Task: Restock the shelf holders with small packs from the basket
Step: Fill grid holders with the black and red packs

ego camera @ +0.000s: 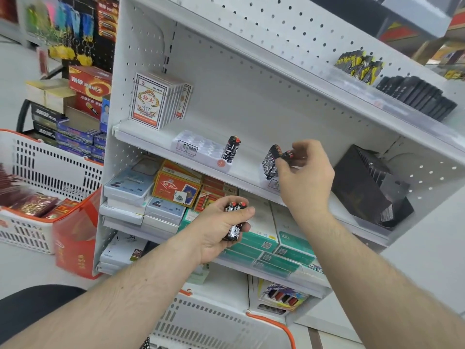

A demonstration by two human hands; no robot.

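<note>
**Restocking the little black packs, mid-shelf**

While the left hand (221, 222) grips a small bunch of packs (235, 220) at center frame, the right hand (305, 172) pinches one pack (288, 154) just above the nearly full holder (270, 163) right of center. Further left sits a mostly empty holder (198, 148) with a single pack (231, 148). One basket (216, 321) sits bottom center.

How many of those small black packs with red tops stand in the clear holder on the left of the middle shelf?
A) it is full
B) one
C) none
B: a single black pack stands at the right end of the clear holder; its other slots show no packs.
</note>
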